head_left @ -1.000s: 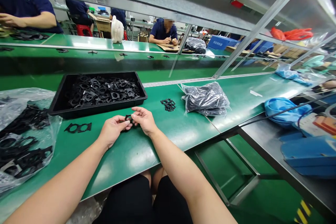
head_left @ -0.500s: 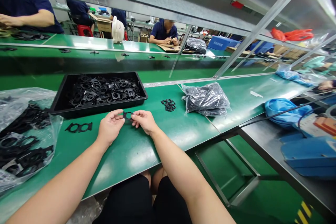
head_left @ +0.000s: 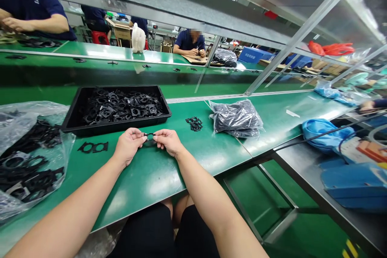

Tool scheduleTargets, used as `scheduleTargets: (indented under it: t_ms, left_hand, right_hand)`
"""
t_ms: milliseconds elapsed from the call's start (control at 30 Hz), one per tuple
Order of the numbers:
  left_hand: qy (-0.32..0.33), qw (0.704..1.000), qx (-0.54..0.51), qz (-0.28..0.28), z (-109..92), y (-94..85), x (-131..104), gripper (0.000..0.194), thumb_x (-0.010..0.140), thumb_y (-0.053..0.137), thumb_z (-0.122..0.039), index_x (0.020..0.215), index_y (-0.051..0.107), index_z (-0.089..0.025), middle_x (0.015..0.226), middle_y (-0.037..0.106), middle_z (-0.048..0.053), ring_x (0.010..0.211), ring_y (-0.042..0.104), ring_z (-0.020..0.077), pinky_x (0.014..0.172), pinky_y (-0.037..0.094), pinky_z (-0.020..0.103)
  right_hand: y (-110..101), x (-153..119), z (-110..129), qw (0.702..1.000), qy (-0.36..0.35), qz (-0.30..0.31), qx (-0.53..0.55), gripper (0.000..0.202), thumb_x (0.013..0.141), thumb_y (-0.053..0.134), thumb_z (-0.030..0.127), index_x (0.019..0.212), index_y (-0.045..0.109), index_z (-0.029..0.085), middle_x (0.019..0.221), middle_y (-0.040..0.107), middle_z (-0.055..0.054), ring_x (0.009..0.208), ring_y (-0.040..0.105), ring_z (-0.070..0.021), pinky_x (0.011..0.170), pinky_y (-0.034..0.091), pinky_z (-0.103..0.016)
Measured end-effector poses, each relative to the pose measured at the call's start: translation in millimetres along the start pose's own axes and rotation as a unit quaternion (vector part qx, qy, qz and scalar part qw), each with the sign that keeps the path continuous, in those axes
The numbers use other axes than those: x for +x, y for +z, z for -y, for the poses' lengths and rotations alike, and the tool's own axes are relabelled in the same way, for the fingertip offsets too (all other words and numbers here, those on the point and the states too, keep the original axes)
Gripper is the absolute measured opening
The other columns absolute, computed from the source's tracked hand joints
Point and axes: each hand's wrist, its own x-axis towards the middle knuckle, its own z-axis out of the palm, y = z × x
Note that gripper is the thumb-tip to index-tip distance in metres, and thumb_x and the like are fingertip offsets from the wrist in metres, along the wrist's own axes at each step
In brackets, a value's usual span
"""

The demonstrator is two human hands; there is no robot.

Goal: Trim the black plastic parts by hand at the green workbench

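Note:
Between my two hands, above the green table, is a small black ring-shaped part (head_left: 150,137). My left hand (head_left: 130,145) pinches its left end, and my right hand (head_left: 168,141) pinches its right end. Just behind my hands a black tray (head_left: 117,126) holds a heap of similar black parts. Two larger black ring parts (head_left: 92,147) lie flat to the left of my left hand. A small cluster of black parts (head_left: 194,123) lies on the table to the right, beyond my right hand.
An open clear bag of black parts (head_left: 32,165) lies at the left. A full plastic bag (head_left: 237,117) rests right of the cluster. A conveyor with spaced parts (head_left: 146,66) runs behind. Metal posts (head_left: 272,61) rise at the right. A person (head_left: 190,44) sits across.
My left hand's fingers have closed on the part, which is now tilted more edge-on between both hands. The view has shifted slightly.

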Motion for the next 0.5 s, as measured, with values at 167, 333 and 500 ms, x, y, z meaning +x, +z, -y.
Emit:
scheduleTargets:
  t_ms: [167,333,500]
  left_hand:
    - [0.05,0.996,0.054,-0.048,7.7,-4.0,1.9,0.047,0.059,0.076,-0.032,0.098,0.055,-0.015,0.089,0.064,0.005,0.069,0.06,0.0121,0.067,0.049,0.028]
    - [0.141,0.972,0.086,-0.169,10.7,-13.1,8.2,0.039,0.069,0.067,-0.036,0.101,0.056,-0.017,0.099,0.064,0.008,0.079,0.062,0.0146,0.076,0.05,0.03]
    - [0.129,0.969,0.11,-0.181,16.7,-20.2,14.2,0.041,0.069,0.066,-0.04,0.102,0.057,-0.017,0.1,0.065,0.009,0.081,0.063,0.0169,0.072,0.051,0.03]
  right_hand:
    - [0.8,5.4,0.1,0.998,0.034,0.013,-0.047,0.026,0.059,0.075,0.027,0.075,0.062,0.012,0.055,0.062,0.002,0.039,0.051,-0.0056,0.033,0.036,-0.015]
    - [7.8,26.2,33.2,0.992,0.082,0.026,-0.096,0.022,0.064,0.076,0.025,0.074,0.06,0.012,0.056,0.063,0.0,0.041,0.054,-0.0065,0.036,0.04,-0.015]
    - [19.7,40.6,58.0,0.991,-0.062,-0.063,-0.099,0.039,0.083,0.057,0.043,0.114,0.053,0.02,0.093,0.068,-0.005,0.06,0.062,-0.0104,0.053,0.051,-0.023]
